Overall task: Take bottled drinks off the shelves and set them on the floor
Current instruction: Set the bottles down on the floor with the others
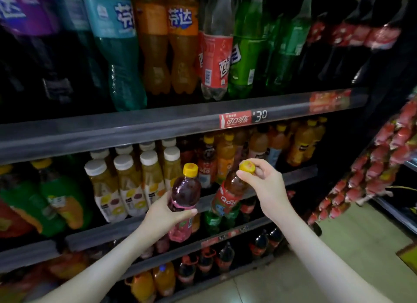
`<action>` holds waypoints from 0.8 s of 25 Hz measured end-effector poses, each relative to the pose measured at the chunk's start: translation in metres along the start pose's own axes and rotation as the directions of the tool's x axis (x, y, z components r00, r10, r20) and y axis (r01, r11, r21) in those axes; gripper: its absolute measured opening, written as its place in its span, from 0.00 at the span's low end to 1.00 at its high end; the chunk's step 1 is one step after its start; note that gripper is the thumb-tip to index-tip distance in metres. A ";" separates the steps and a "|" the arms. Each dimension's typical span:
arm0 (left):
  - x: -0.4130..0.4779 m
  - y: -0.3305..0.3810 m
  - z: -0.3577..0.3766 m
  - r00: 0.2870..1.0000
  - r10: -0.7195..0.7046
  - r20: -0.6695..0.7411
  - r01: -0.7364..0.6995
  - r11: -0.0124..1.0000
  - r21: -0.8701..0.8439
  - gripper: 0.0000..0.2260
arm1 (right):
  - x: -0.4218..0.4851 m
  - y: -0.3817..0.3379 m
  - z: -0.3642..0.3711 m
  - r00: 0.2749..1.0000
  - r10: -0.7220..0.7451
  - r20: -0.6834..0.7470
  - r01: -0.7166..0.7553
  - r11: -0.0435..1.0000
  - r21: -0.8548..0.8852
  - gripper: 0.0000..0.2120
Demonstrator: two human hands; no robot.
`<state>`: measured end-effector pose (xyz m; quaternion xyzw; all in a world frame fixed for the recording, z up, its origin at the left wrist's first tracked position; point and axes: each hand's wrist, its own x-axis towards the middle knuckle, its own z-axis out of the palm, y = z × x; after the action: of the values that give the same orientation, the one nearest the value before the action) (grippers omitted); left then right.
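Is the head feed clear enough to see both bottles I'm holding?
Head view: dim, with deep shadows; big bottles top left smeared by blur; shelf rail bowed by the wide lens; the dark bottle in the left hand and the red-label bottle in the right hand show fairly sharp.

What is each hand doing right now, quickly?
Left hand: gripping the dark purple bottle around its body.
Right hand: pinching the yellow cap of the red-labelled bottle.
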<state>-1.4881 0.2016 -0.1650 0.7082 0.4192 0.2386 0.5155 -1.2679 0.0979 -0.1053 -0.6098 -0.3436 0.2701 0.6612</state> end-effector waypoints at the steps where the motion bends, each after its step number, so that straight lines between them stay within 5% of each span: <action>1: -0.001 0.000 0.008 0.998 -0.021 -0.052 0.020 0.999 -0.029 0.25 | 0.007 0.003 -0.001 0.997 -0.021 0.079 0.022 1.000 -0.006 0.12; 7: -0.020 0.012 0.050 0.889 -0.143 -0.435 0.071 0.981 -0.178 0.25 | 0.040 0.021 0.008 0.842 -0.149 0.519 0.220 0.973 -0.077 0.19; 16: -0.055 0.016 0.043 0.742 -0.258 -0.618 0.128 0.961 -0.246 0.33 | 0.071 0.042 0.045 0.842 -0.115 0.527 0.240 0.955 -0.175 0.17; 20: -0.053 0.022 0.034 0.735 -0.222 -0.640 0.106 0.971 -0.215 0.27 | 0.085 0.043 0.060 0.804 -0.171 0.570 0.404 0.860 -0.312 0.21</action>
<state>-1.4824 0.1366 -0.1511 0.4933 0.6138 0.4605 0.4098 -1.2602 0.2057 -0.1357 -0.5789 -0.6503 0.2395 0.4296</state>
